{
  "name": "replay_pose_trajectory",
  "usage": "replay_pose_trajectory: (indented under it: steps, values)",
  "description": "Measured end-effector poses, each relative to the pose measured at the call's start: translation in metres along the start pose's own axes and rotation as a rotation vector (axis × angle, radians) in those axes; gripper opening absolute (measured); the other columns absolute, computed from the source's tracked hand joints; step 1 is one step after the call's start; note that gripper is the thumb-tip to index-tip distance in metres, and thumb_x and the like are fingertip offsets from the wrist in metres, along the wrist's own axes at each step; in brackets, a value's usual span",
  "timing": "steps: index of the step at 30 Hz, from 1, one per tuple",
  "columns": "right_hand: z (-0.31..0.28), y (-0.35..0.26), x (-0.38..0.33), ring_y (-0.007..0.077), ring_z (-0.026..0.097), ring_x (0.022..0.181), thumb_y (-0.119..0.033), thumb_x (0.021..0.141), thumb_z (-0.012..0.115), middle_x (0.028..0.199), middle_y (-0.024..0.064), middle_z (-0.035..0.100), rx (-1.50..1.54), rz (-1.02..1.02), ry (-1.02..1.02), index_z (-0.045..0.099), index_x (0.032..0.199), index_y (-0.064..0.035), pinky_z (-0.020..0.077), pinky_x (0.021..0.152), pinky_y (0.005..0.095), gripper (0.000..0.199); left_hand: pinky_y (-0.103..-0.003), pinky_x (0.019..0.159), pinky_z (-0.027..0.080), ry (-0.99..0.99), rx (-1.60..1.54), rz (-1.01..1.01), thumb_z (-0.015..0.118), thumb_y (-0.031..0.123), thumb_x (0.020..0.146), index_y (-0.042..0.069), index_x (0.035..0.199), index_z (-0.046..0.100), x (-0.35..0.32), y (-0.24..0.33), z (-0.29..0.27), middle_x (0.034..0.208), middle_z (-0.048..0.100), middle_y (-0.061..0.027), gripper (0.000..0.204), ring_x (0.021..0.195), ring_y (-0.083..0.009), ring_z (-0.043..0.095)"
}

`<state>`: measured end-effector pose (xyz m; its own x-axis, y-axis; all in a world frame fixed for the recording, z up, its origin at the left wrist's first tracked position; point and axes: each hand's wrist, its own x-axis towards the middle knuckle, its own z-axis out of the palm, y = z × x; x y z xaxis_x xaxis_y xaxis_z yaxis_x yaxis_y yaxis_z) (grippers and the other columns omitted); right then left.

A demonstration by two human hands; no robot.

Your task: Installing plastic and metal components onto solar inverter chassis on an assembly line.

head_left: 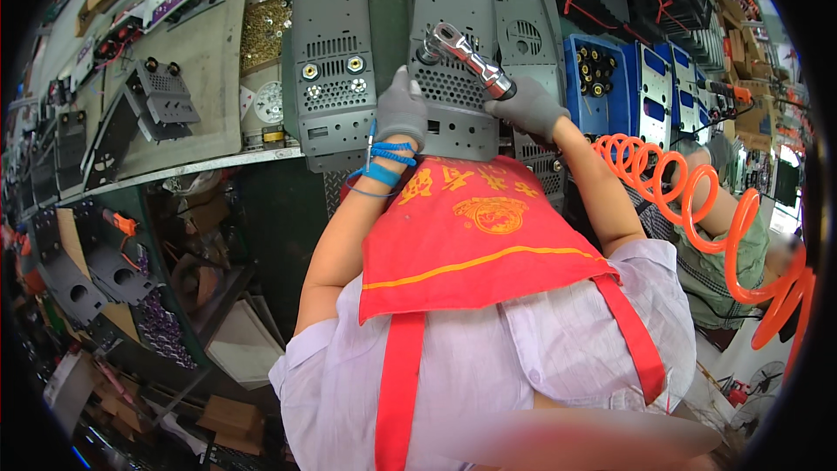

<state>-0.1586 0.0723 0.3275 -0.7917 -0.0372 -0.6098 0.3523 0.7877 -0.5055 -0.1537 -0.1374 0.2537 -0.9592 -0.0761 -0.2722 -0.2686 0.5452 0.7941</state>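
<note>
left forearm angled forward and inward, left grip gray-gloved, fingertips pointing forward, right forearm angled forward and inward, right grip gray-gloved, fingers curled, oriented toward the left side

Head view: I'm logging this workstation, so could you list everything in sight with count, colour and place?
Perforated panels: three, grey, upper centre
Ratchet wrench: one, silver, over middle panel
Round fittings: two, gold-rimmed, left panel
Small parts: many, gold, left of panels
Bin: one, blue, right of panels
Round parts: many, black and gold, inside bin
Coiled hose: one, orange, right
Bracket assemblies: several, grey, left
Cardboard box: one, brown, lower left
Apron: one, red, on wearer
Wrist strap: one, blue, left wrist
Left hand: one, grey-gloved, beside middle panel
Right hand: one, grey-gloved, holding wrench
</note>
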Motion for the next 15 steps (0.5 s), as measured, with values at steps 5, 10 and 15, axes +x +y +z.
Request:
replay_pose_trajectory:
  steps: [5,10,15]
  values:
    - [-0.02,-0.007,-0.02,0.0087,0.047,0.044,-0.022,0.075,0.071,0.061,0.0016,0.052,0.337,-0.097,-0.08,0.057,0.088,-0.0043,0.037,0.041,0.0236,0.026,-0.03,0.047,0.044,-0.007,-0.228,0.045,0.052,0.028,0.097,0.006,0.13,0.054,-0.002,-0.014,-0.061,0.077,0.06,-0.0082,0.04,0.051,-0.0131,0.051]
    - [-0.015,0.024,-0.019,0.0101,0.048,0.044,-0.022,0.075,0.071,0.059,0.0019,0.051,0.47,-0.002,0.035,0.054,0.078,-0.0055,0.0383,0.041,0.025,0.024,-0.027,0.041,0.041,0.145,-0.257,-0.065,0.048,0.019,0.098,0.01,0.138,0.048,-0.009,-0.073,-0.122,0.075,0.061,-0.0063,0.041,0.046,-0.0075,0.047]
    - [-0.001,0.059,-0.007,0.0119,0.05,0.044,-0.024,0.076,0.071,0.06,0.0025,0.052,0.455,0.201,0.133,0.054,0.077,-0.0053,0.0401,0.042,0.0272,0.025,-0.026,0.04,0.039,0.187,-0.219,-0.107,0.046,0.024,0.1,0.012,0.137,0.049,-0.014,-0.156,-0.128,0.068,0.056,-0.0034,0.04,0.043,-0.007,0.045]
